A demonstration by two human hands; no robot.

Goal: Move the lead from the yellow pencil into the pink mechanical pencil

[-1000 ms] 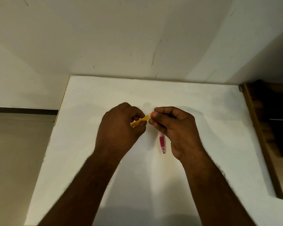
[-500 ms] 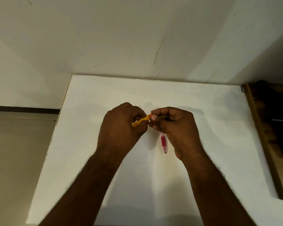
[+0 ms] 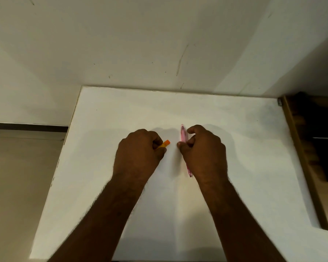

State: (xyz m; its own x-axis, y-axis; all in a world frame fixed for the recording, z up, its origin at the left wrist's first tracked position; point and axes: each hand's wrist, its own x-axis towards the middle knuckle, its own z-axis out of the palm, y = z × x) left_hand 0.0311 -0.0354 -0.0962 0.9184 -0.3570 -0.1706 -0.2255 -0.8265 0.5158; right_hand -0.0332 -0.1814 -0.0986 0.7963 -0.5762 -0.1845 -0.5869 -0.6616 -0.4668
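Left hand fisted round yellow pencil, right hand curled at pink mechanical pencil on white table; grip unclear; thin lead, unseen, could snap w/ rough handling

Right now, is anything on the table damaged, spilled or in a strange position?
Nothing stands out. The left hand holds the yellow pencil; the pink mechanical pencil lies flat on the white table beside the right hand. No loose lead is visible.
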